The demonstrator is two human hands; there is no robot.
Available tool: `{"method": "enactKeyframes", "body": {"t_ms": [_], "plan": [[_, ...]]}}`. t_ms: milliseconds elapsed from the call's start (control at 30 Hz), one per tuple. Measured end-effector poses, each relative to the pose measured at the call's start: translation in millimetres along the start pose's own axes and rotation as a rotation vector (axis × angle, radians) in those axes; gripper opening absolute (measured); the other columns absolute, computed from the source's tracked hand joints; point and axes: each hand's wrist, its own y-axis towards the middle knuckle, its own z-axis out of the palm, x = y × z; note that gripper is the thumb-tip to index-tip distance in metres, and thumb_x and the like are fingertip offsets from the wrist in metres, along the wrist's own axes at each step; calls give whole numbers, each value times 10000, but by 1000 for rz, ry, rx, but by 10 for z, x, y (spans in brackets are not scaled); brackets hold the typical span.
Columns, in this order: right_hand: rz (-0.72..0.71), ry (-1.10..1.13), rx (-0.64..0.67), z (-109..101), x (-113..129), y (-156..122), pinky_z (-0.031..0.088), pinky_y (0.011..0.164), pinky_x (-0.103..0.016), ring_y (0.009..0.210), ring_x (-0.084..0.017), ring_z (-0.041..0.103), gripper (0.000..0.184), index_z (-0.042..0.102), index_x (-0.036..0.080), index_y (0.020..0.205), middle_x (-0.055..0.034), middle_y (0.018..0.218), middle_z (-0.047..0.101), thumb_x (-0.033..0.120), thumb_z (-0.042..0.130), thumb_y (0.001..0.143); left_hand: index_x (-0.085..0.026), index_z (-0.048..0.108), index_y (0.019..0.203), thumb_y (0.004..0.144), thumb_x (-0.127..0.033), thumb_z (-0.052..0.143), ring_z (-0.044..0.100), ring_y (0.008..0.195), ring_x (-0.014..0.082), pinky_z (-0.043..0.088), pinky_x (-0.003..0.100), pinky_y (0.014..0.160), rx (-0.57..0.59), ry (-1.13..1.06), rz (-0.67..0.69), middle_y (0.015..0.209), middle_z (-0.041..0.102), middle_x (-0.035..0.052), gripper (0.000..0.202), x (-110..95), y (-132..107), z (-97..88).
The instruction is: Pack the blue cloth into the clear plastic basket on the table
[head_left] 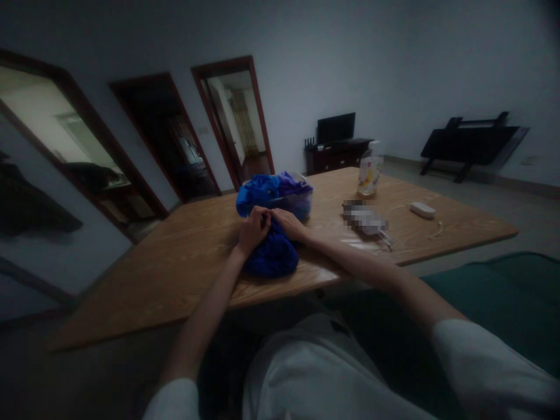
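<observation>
A dark blue cloth bundle (273, 256) rests on the wooden table (170, 274) near its front edge. My left hand (254, 227) is closed on the top of this cloth, fingers curled. Beside it, my right hand (286, 223) pinches the same gathered top, its fingertips close to those of the left. Just behind the hands stands a clear plastic bin (306, 207) holding bright blue cloth (258, 189) and purple cloth (291, 185). The exact spot where the fingers grip is small and partly hidden.
Right of the bin lies a pale, pixelated item (365, 219) with a cord. Behind it stands a clear bottle (370, 172). A white oblong object (422, 210) sits farther right, near a short white cable (436, 230). A green seat (494, 297) adjoins the table's right front edge.
</observation>
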Motion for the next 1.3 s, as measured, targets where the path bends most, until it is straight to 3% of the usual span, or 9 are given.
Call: {"method": "enactKeyframes", "body": {"t_ms": [167, 267, 467, 633, 733, 933, 1100, 1300], "plan": [[-10, -18, -42, -80, 107, 60, 533, 948, -444, 1054, -264, 576, 325, 543, 143, 1314, -167, 1170, 621, 168, 444, 1006, -213, 545, 1174, 982, -167, 517, 666, 940, 194, 536, 311, 792, 36, -10, -20, 1164, 637, 87, 199, -4, 12, -40], [1, -26, -50, -203, 217, 131, 507, 960, -439, 1074, -268, 538, 274, 556, 155, 1248, -159, 1159, 591, 150, 447, 997, -214, 549, 1211, 912, -108, 536, 669, 903, 201, 537, 329, 796, 87, 0, -51, 1179, 645, 84, 317, 22, 1, -43], [56, -35, -92, -305, 257, 169, 482, 951, -453, 1025, -278, 520, 182, 549, 180, 1119, -142, 1089, 575, 136, 439, 980, -209, 606, 1181, 1010, -280, 498, 697, 855, 225, 494, 319, 763, 165, 78, -95, 1007, 713, 67, 214, 46, -27, 12], [-22, 69, -116, -286, 279, 167, 493, 992, -443, 1105, -262, 540, 320, 493, 182, 1288, -143, 1182, 565, 118, 381, 996, -203, 635, 1145, 1042, -326, 445, 720, 860, 262, 468, 320, 743, 224, 215, -239, 922, 733, 90, 248, 14, 0, -8], [-46, 78, -60, -321, 364, 206, 503, 987, -434, 1124, -261, 539, 308, 516, 184, 1269, -148, 1204, 562, 120, 390, 995, -199, 635, 1142, 1033, -329, 469, 723, 822, 265, 452, 310, 707, 208, 265, -321, 894, 736, 96, 237, 42, 13, -12], [-30, 16, -14, -344, 336, 208, 511, 971, -437, 1063, -271, 562, 271, 562, 174, 1170, -142, 1124, 603, 103, 451, 934, -206, 626, 1046, 1036, -323, 470, 692, 709, 245, 434, 307, 647, 115, 176, -205, 784, 687, 67, 196, 133, -15, 57], [70, -8, -67, -288, 221, 147, 511, 886, -394, 959, -255, 586, 218, 565, 163, 1091, -132, 1031, 640, 112, 452, 911, -221, 582, 1142, 1002, -251, 474, 696, 874, 216, 506, 316, 762, 84, 34, -81, 1017, 703, 66, 179, 60, -19, 8], [207, 40, -97, -293, 180, 125, 447, 681, -303, 715, -207, 566, 59, 533, 192, 919, -70, 842, 636, 169, 482, 898, -220, 504, 1314, 843, -171, 626, 660, 762, 162, 525, 302, 710, 164, -77, -16, 1126, 664, 51, 489, -24, -14, -24]]}}
